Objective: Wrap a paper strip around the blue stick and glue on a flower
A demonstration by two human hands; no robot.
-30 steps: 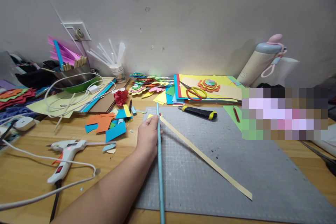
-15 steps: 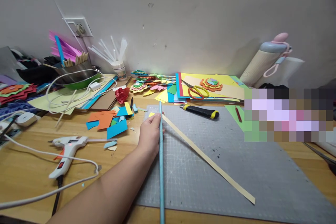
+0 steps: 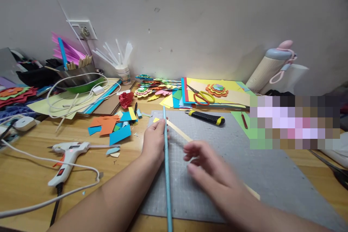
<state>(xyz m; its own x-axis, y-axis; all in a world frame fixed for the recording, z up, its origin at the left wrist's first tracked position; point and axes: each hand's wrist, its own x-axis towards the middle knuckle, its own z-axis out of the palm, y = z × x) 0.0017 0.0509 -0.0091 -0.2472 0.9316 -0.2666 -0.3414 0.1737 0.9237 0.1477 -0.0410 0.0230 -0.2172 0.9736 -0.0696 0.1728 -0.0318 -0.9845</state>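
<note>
My left hand (image 3: 154,141) is closed around the upper part of a long light-blue paper stick (image 3: 168,181), which runs toward me over the cutting mat. A narrow cream paper strip (image 3: 179,131) slants down to the right from beside the stick at my left fingers. Over the strip's middle hovers my right hand (image 3: 209,170), slightly blurred, its thumb and fingers apart with nothing between them. The hand hides much of the strip; its lower end shows past the wrist.
The grey cutting mat (image 3: 261,166) lies below. Beyond are a utility knife (image 3: 206,117), scissors (image 3: 202,96) and a layered paper flower (image 3: 216,90). At left are a glue gun (image 3: 67,159) with cables, paper scraps (image 3: 107,125), a red paper flower (image 3: 125,99) and a cup of glue sticks (image 3: 123,73).
My right hand has come into view from the lower right and now reaches over the cream strip. My left hand keeps its hold on the blue stick. The view has shifted slightly.
</note>
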